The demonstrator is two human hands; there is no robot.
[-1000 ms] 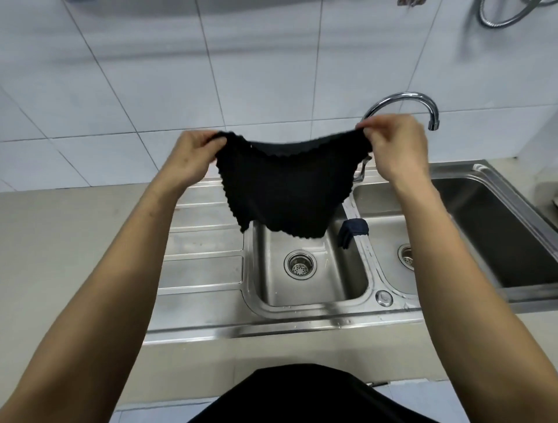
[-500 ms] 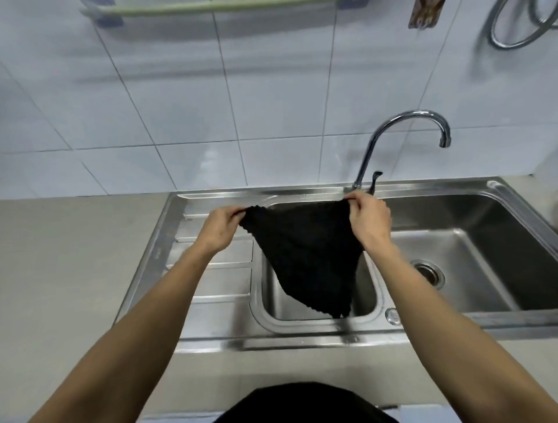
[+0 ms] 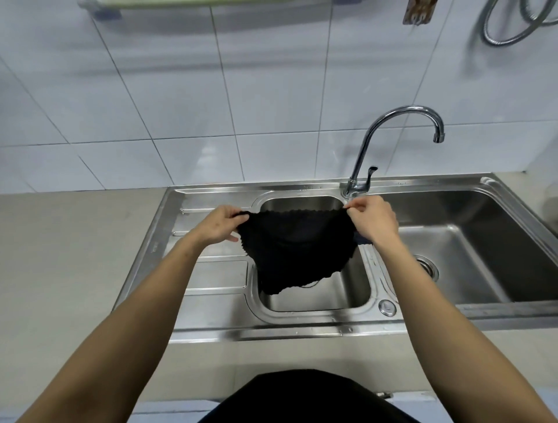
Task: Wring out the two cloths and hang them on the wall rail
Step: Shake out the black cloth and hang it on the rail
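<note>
A black knitted cloth (image 3: 297,250) hangs spread out over the small middle basin (image 3: 341,297) of the steel sink. My left hand (image 3: 219,225) pinches its left top corner and my right hand (image 3: 373,220) pinches its right top corner, holding the top edge stretched between them. A sliver of a second, dark blue cloth (image 3: 363,240) shows on the divider just below my right hand, mostly hidden. The pale wall rail (image 3: 181,3) runs along the tiles at the top left edge of the view.
A curved chrome tap (image 3: 392,136) stands behind the divider, its spout over the large right basin (image 3: 471,241). The ribbed draining board (image 3: 211,271) lies left of the small basin. A coiled metal hose (image 3: 513,24) hangs at the top right.
The cloth came down from chest height in front of the tap to just above the small basin. The view tilted up, bringing the wall rail into sight. Both hands kept their grip.
</note>
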